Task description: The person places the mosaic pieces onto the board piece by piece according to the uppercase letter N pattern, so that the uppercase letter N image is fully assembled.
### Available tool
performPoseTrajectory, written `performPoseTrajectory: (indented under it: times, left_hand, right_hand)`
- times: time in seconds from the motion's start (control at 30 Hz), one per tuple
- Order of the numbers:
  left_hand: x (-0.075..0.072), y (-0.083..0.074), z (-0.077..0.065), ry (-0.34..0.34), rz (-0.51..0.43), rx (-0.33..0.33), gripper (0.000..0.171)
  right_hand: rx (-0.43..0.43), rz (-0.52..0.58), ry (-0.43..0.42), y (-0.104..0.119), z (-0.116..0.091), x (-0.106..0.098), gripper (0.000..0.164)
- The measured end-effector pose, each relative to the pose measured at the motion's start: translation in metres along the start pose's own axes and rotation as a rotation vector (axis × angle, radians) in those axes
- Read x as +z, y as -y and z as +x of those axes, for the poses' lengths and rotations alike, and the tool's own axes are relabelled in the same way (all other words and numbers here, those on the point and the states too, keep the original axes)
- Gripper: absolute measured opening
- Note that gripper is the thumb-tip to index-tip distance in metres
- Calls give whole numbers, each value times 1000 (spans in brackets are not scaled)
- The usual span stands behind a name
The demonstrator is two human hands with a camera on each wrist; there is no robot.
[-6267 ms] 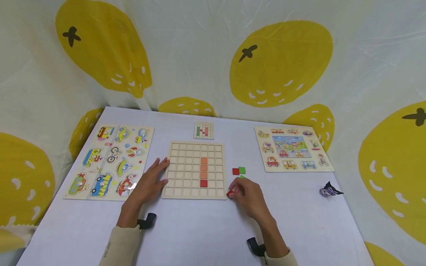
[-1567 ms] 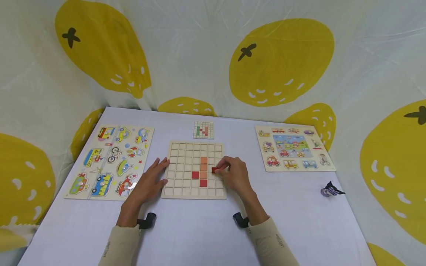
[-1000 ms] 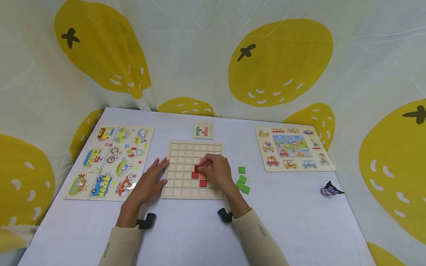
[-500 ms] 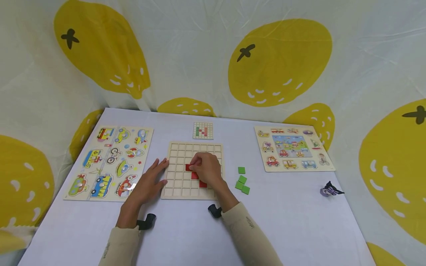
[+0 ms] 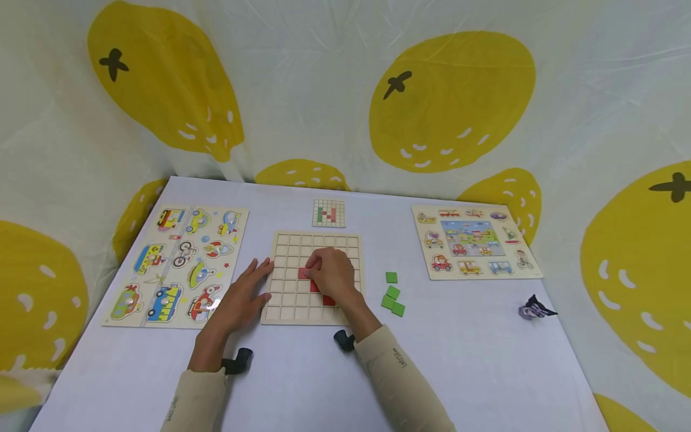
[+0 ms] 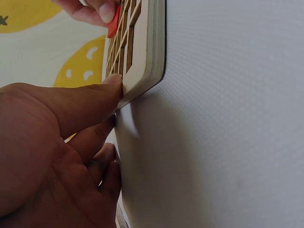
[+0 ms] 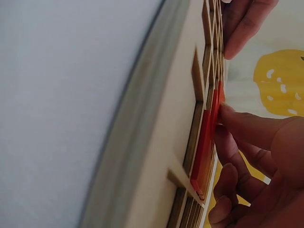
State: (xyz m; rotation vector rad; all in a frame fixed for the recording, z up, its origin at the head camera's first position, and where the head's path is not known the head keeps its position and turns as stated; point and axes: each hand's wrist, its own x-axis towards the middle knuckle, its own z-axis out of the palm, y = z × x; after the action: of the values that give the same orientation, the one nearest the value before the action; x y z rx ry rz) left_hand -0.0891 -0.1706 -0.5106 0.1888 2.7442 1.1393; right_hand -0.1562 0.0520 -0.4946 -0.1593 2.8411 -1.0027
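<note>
My right hand (image 5: 336, 279) is over the wooden grid board (image 5: 282, 303), pinching a red square tile (image 5: 302, 273) between thumb and fingertips at a cell left of the middle. In the left wrist view that held red tile (image 6: 113, 23) stands tilted at the grid surface. Two more red tiles, one being the lower red tile (image 5: 329, 300), lie in cells running down to the right; the hand covers the orange tiles. Along the board's left edge rests my left hand (image 5: 240, 303), fingers spread, its thumb (image 6: 113, 80) touching the rim at a corner.
Several green tiles (image 5: 393, 292) lie right of the board. Behind it is a small pattern card (image 5: 329, 213) with green, red and orange squares. A vehicle puzzle (image 5: 178, 264) lies left, another picture puzzle (image 5: 477, 243) right, and a dark purple scrunchie-like item (image 5: 534, 308) near the right edge.
One red tile went into the board. Then my right hand carried another red tile leftward from beside the board and lowered it to a cell. The left hand has stayed put.
</note>
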Motion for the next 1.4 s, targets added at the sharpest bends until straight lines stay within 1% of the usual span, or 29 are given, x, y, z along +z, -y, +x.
performPoseTrajectory:
  times: [0.17,0.3,0.53,0.7,0.87,1.1,1.27,1.4]
  left_hand:
    - [1,-1,0,-5,-8,11,74]
    - [1,-1,-1,-5,0,9,73]
    - [0,-2,-1,-1,-5,1,74]
    - [-1,-1,-1,-5,-5,3,74]
    - [-2,-1,-1,6,-15,-8,74]
    - [-2,1,0,6,-8,2,74]
    - [-1,2,0,3,-3,8,74]
    - [-1,3,0,-1,-1,16,74]
  right_hand:
    - [-6,-6,5,0,0,-1,8]
    - [5,26,-4,-1,-5,-4,7]
    - [30,116,-84,-13,-17,-19,8]
    - [51,131,-126,-27,-25,-34,12]
    - [76,127,-168,-41,-32,-47,13]
    - [139,135,-164,-67,-42,-66,15]
    - [152,111,-166,-90,-46,-80,20]
    - [193,105,-162,-106,-49,-91,23]
